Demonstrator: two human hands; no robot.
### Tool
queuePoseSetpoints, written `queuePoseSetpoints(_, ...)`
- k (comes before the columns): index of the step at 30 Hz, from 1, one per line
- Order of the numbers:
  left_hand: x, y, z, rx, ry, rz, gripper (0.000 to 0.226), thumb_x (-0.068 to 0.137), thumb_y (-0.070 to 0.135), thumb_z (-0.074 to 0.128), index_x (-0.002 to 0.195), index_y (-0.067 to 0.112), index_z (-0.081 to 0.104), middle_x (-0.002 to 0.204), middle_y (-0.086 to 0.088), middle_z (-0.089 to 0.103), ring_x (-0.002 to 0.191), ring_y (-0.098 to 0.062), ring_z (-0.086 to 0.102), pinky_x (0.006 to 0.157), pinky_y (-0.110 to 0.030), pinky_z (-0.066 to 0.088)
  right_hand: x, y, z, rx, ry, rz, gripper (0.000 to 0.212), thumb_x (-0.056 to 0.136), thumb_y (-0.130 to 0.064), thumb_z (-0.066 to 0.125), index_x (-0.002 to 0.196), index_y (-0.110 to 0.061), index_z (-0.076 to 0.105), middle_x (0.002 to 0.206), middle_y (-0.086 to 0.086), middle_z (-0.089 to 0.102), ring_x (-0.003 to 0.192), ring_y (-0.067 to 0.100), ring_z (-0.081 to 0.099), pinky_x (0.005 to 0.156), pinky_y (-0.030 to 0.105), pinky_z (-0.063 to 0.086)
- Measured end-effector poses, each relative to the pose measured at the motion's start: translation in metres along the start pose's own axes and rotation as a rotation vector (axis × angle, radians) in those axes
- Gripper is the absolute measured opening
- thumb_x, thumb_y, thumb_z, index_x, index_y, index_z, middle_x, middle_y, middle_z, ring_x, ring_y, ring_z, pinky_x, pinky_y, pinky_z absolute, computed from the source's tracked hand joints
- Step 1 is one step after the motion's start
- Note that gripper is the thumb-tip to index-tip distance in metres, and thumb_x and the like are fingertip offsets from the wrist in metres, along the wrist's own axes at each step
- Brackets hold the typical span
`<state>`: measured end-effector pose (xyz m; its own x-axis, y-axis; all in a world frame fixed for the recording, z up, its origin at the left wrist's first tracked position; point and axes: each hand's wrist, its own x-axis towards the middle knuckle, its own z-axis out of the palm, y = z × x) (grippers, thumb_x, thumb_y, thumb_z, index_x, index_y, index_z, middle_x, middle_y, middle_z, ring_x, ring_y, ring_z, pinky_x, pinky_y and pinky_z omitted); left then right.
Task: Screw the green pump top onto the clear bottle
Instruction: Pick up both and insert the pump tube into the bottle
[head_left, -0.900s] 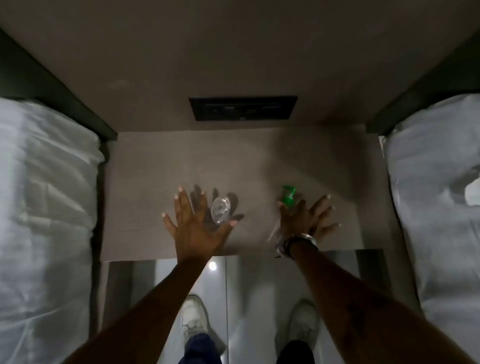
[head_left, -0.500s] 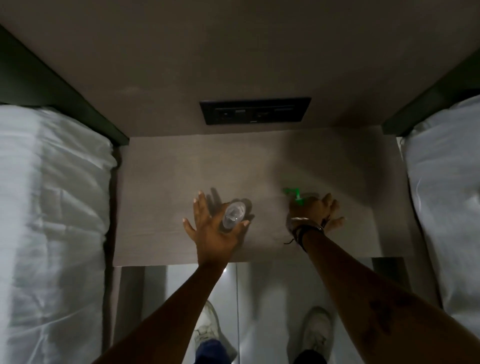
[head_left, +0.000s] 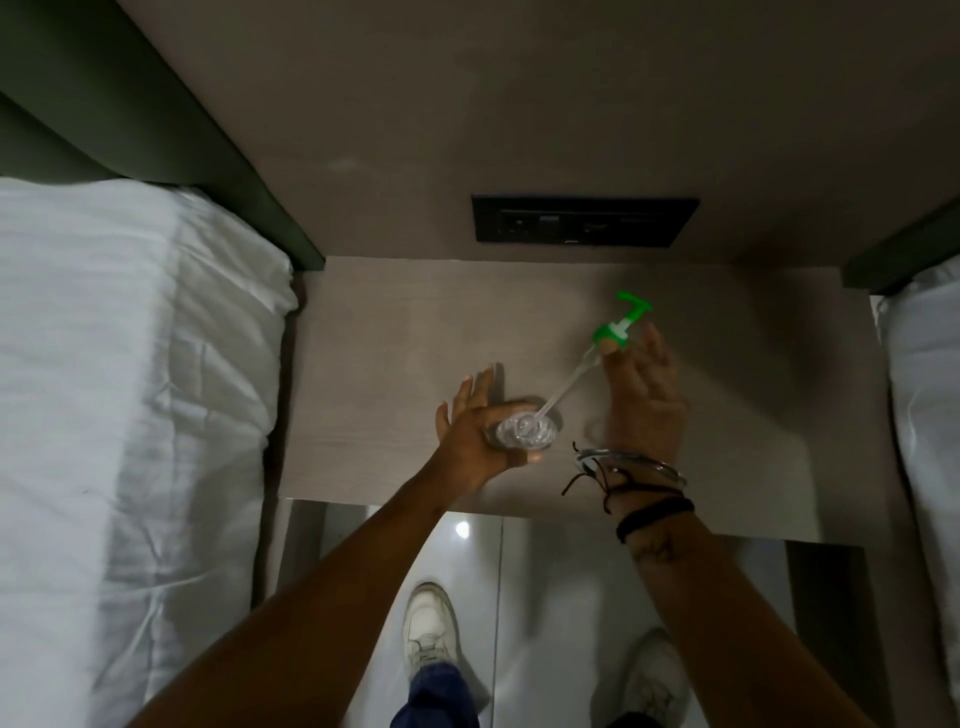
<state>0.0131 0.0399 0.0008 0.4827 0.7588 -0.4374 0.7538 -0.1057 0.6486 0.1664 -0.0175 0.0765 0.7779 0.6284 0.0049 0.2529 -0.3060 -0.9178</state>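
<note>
The clear bottle (head_left: 522, 433) stands upright on the grey-brown bedside table (head_left: 395, 364), seen from above. My left hand (head_left: 480, 431) wraps around its left side and holds it. My right hand (head_left: 641, 395) holds the green pump top (head_left: 621, 325) by its collar, tilted, with the green head pointing away to the upper right. The pump's clear dip tube (head_left: 563, 387) slants down to the left, and its tip sits at the bottle's mouth. Whether the tip is inside the neck I cannot tell.
A black socket panel (head_left: 584, 218) is set in the wall behind the table. White bedding (head_left: 130, 389) lies close on the left, and more bedding (head_left: 924, 415) on the right. Below the table's front edge are a glossy floor and white shoes (head_left: 431, 629).
My right hand has lifted the pump top off the table and swung its tube over to the bottle. My left hand has closed around the bottle. The camera has moved closer.
</note>
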Motion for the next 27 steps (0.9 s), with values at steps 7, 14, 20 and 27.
queuePoseSetpoints(7,0.0,-0.007,0.001,-0.005,-0.005,0.058,0.07,0.056,0.041,0.083,0.12,0.044,0.054,0.159,0.001,0.005,0.145,-0.021,-0.007,0.113,-0.052,-0.01,-0.007,-0.002,0.011,0.054,0.045,0.004,0.021,0.077,-0.017,0.075,0.096,-0.024,0.069,0.143,0.008,0.045,0.132,0.022,0.041,0.108,0.051,0.038)
queuePoseSetpoints(14,0.003,-0.008,0.004,0.052,0.01,0.033,0.073,0.056,0.042,0.083,0.121,0.045,0.051,0.159,0.0,0.007,0.145,-0.022,-0.006,0.113,-0.049,-0.007,-0.019,-0.011,-0.001,0.122,0.089,-0.124,0.03,0.075,-0.035,0.067,0.101,-0.021,0.066,0.139,0.014,0.048,0.129,0.027,0.043,0.105,0.054,0.039)
queuePoseSetpoints(20,0.003,-0.009,0.006,0.052,0.012,0.035,0.081,0.057,0.045,0.082,0.129,0.041,0.044,0.159,-0.001,0.008,0.145,-0.022,-0.004,0.114,-0.051,-0.005,-0.022,-0.012,-0.004,0.122,0.114,-0.127,0.028,0.075,-0.029,0.07,0.102,-0.021,0.065,0.139,0.013,0.049,0.13,0.027,0.042,0.106,0.052,0.038)
queuePoseSetpoints(27,0.0,-0.006,0.003,0.021,-0.002,0.057,0.067,0.06,0.041,0.081,0.121,0.043,0.053,0.159,0.001,0.005,0.145,-0.021,-0.007,0.114,-0.051,-0.007,-0.034,0.014,0.004,-0.057,-0.058,-0.251,0.029,0.069,-0.016,0.078,0.094,-0.004,0.07,0.136,0.022,0.048,0.126,0.032,0.042,0.106,0.029,0.034)
